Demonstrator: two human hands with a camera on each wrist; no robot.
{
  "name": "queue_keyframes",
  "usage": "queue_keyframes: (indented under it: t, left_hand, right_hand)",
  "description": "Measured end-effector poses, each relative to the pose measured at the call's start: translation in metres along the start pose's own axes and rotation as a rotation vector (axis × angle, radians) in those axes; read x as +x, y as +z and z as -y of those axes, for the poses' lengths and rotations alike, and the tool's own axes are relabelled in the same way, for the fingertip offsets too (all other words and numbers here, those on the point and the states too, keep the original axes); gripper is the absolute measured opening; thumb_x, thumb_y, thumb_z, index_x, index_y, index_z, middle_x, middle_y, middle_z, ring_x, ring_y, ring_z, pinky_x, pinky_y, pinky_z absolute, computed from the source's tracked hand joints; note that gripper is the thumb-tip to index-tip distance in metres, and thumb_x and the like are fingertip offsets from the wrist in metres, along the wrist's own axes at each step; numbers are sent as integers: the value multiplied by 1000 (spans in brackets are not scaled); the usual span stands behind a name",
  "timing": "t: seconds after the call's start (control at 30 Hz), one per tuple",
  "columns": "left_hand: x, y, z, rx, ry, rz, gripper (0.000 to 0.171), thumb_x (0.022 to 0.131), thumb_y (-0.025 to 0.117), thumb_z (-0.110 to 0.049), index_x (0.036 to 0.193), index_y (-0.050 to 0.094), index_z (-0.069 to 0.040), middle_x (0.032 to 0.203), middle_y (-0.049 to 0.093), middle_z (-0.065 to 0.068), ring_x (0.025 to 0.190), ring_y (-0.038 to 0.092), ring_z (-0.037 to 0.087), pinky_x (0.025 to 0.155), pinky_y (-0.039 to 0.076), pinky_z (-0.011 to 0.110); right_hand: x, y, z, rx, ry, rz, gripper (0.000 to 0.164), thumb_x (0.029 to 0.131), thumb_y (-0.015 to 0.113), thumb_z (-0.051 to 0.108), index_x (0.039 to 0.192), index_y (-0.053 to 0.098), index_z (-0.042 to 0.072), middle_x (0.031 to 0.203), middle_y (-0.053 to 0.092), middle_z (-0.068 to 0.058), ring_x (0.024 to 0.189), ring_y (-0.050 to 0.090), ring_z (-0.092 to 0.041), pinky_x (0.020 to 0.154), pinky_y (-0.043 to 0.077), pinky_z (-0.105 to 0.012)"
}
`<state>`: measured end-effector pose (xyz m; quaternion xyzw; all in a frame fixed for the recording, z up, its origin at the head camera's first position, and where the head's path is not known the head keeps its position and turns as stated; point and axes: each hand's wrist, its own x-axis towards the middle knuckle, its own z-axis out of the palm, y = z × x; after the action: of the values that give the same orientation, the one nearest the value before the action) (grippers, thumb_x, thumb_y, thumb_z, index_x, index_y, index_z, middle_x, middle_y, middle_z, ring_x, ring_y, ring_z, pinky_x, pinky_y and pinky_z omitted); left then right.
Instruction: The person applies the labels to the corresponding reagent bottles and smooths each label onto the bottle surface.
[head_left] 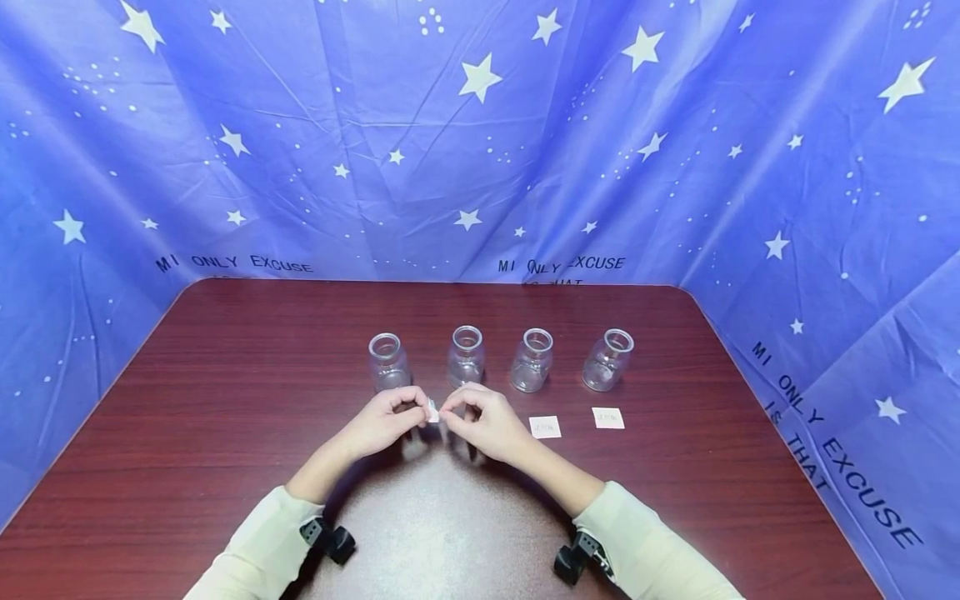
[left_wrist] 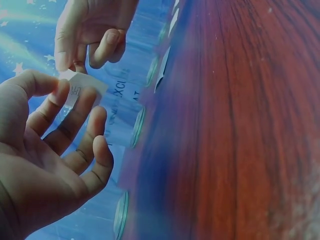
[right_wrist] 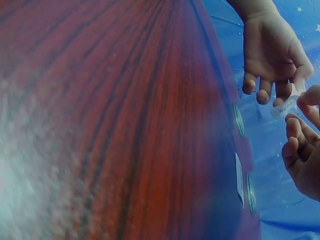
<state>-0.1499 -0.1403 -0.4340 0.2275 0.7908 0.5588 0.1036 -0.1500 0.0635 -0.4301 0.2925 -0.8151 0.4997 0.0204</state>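
Observation:
My left hand (head_left: pixel 386 421) pinches a small white paper label (left_wrist: pixel 85 86) between thumb and index finger, its other fingers spread loosely. Dark printed characters show on the label in the left wrist view. From the other side, the thumb and index finger of my right hand (head_left: pixel 486 423) pinch the label's corner; its other fingers are curled in. Both hands are held above the table, just in front of two glass jars, the leftmost jar (head_left: pixel 388 367) and the second jar (head_left: pixel 467 358).
Farther right stand a third glass jar (head_left: pixel 532 362) and a fourth jar (head_left: pixel 608 362), all lidless. In front of them lie two white labels, the nearer one (head_left: pixel 545 427) and the right one (head_left: pixel 608 417), on the dark red wooden table (head_left: pixel 187 433). A blue star-printed curtain (head_left: pixel 420 125) surrounds the table.

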Motion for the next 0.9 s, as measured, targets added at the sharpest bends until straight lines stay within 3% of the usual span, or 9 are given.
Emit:
queue_keyframes:
  t: [0.33, 0.53, 0.77, 0.9]
  left_hand:
    - [-5, -4, 0, 47, -43, -7, 8, 90, 54, -7, 83, 57, -3, 76, 62, 20, 68, 60, 16, 59, 51, 29]
    - [-6, -8, 3, 63, -60, -16, 8, 90, 55, -9, 85, 58, -4, 73, 62, 18, 68, 60, 13, 60, 49, 26]
    - [-9, -11, 2, 68, -106, -17, 9, 91, 54, -9, 87, 59, -2, 77, 64, 19, 68, 61, 14, 59, 44, 20]
    - [-12, -14, 6, 43, -111, 1, 9, 91, 54, -10, 87, 59, -2, 83, 65, 20, 69, 63, 19, 61, 48, 25]
  right_hand:
    - [-3, -12, -3, -3, 103, -17, 5, 85, 67, 14, 85, 69, 10, 77, 58, 0, 55, 44, -2, 49, 37, -15]
    - [-3, -19, -4, 24, 193, -48, 7, 84, 66, 10, 87, 68, 4, 64, 51, -3, 50, 37, -3, 46, 30, -14]
    - [-5, -36, 30, 57, 247, -48, 8, 86, 61, 2, 87, 65, -5, 55, 47, -3, 47, 35, 2, 45, 30, -13]
    - [-7, -42, 29, 91, 266, -39, 9, 87, 58, 2, 88, 63, -5, 55, 46, 2, 46, 40, 0, 44, 34, -14]
